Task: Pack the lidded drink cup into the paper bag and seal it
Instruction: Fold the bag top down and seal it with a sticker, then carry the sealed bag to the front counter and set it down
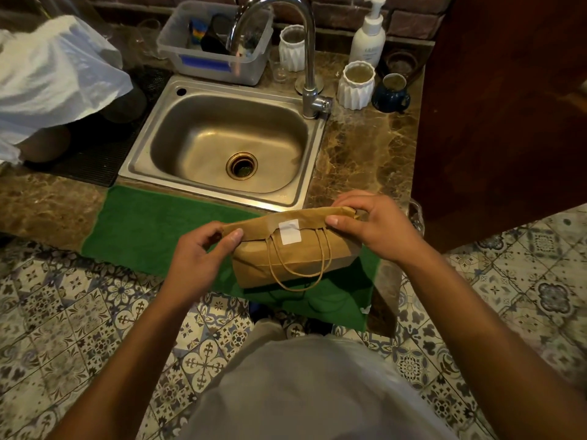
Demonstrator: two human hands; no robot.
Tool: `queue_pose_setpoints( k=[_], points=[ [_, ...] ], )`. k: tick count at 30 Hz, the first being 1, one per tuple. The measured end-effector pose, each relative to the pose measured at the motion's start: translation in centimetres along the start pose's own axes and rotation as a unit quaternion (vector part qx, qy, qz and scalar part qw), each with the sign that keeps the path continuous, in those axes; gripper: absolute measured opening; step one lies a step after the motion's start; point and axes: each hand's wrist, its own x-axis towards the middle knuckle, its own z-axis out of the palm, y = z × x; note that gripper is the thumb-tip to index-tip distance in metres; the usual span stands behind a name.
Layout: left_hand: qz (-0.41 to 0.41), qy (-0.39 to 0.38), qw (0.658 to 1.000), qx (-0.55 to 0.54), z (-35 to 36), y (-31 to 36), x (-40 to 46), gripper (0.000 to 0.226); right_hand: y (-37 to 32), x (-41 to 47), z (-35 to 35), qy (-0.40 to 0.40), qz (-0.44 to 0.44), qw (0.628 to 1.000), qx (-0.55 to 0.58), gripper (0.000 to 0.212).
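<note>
A brown paper bag (295, 258) with twine handles stands on a green cloth (152, 230) at the counter's front edge. Its top is folded over toward me, and a white sticker (289, 231) lies across the fold. My left hand (200, 252) pinches the fold's left end between thumb and fingers. My right hand (371, 223) grips the fold's right end. The lidded drink cup is not visible; whether it sits inside the bag cannot be told.
A steel sink (178, 100) with a tall faucet (305, 58) lies just behind the bag. White ribbed cups (355, 84), a blue mug (392, 93), a pump bottle (370, 33) and a plastic tub (216, 42) line the back. A white plastic bag (54, 71) sits left, a dark cabinet (502, 106) right.
</note>
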Motion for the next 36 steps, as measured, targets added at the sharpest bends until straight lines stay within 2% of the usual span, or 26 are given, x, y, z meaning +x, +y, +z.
queue_pose_setpoints(
  k=[8,13,19,25,28,32,36],
  points=[
    [0.074,-0.051,0.996,0.007,-1.3,2.9,1.9,0.014,-2.1,-2.4,-0.1,0.095,0.002,0.995,0.030,0.014],
    [0.122,-0.123,0.985,-0.006,-2.6,4.0,4.2,0.013,-5.0,-4.8,1.0,0.168,0.040,0.984,0.053,0.017],
    [0.164,-0.268,0.949,0.022,-3.3,5.4,6.0,0.015,-9.1,-8.5,5.2,0.256,0.105,0.955,0.106,0.019],
    [0.217,-0.328,0.918,0.049,-3.8,5.3,6.5,0.010,-11.4,-11.7,9.5,0.340,0.167,0.921,0.086,0.019],
    [0.233,-0.346,0.906,0.065,-4.0,5.4,6.2,0.006,-13.0,-12.1,10.6,0.338,0.197,0.920,-0.037,0.034],
    [0.283,-0.399,0.868,0.088,-3.3,6.2,4.6,0.007,-15.5,-11.0,11.2,0.260,0.213,0.901,-0.274,0.045],
    [0.321,-0.438,0.833,0.108,-2.2,7.0,3.4,0.008,-16.1,-12.0,11.2,0.223,0.209,0.894,-0.326,0.038]
  ],
)
